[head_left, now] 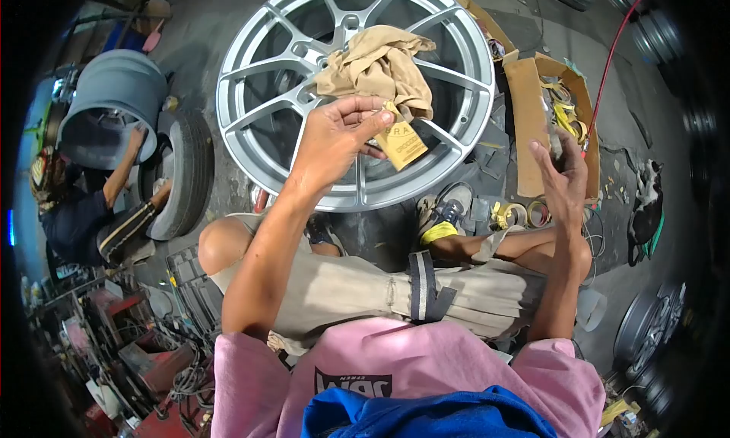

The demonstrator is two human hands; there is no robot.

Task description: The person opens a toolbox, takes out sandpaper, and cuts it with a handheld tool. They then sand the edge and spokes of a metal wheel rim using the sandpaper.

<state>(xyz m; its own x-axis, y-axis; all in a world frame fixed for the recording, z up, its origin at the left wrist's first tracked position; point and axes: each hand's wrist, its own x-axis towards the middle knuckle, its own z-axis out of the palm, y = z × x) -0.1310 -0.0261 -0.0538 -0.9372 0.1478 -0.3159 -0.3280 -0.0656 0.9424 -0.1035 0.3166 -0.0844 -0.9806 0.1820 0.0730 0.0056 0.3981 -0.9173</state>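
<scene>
Partly, cloth and packet hide wheel.

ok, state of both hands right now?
Left hand: closed, grip on a yellow printed card.
Right hand: open, loosely curled by the cardboard box; nothing clearly visible in its grip.

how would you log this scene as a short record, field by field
left hand: the left hand pinches a small yellow rectangular piece with dark print
right hand: the right hand is open, seen against a brown cardboard box; contact unclear
wheel: large silver multi-spoke metal wheel, in front of the person
on wheel: crumpled tan cloth
nearby person: another person in a dark top, at left, beside a black rubber tyre
animal: black-and-white cat, far right
</scene>
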